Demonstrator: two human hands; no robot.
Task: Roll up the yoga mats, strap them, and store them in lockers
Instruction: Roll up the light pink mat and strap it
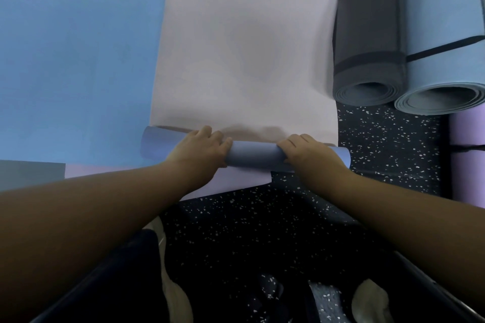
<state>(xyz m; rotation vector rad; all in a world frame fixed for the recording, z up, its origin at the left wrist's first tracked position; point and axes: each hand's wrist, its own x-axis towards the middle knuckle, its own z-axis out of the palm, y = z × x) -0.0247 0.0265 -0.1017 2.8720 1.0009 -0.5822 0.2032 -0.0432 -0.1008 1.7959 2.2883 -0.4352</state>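
**Both hands on the roll, pink mat just begun**

Here we are on the speckled floor (380, 144), and the pink mat (244, 60) lies flat, running away from the person toward the far edge of the floor. Its near end is turned over into a slim roll (253, 156), showing a bluish-lavender underside. The left hand (202, 147) sits over the roll left of centre, fingers curled down the far side; the right hand (307, 151) mirrors it right of centre, fingers likewise wrapped over the top. Both are clamped round the tube, with a bare stretch of roll between them. That spacing looks deliberate: two evenly spread grips keep the roll square, so it should not cone out at one end.

A loose flap of pink pokes out beneath the roll on the near side, so the first turn looks a touch untidy. Watch that.

Just left, touching or overlapping the pink mat's edge, a blue mat (78, 73) lies flat, waiting its turn. Over at the right edge of the floor, three finished jobs: a grey rolled mat (367, 34) and a light blue rolled mat (443, 34) lie side by side, each bound with a dark strap, and a purple rolled mat (467, 139) sits nearer, partly out of view.

By my reading it is early days: most of the pink mat is unrolled, no strap is on it, and no locker is in view.
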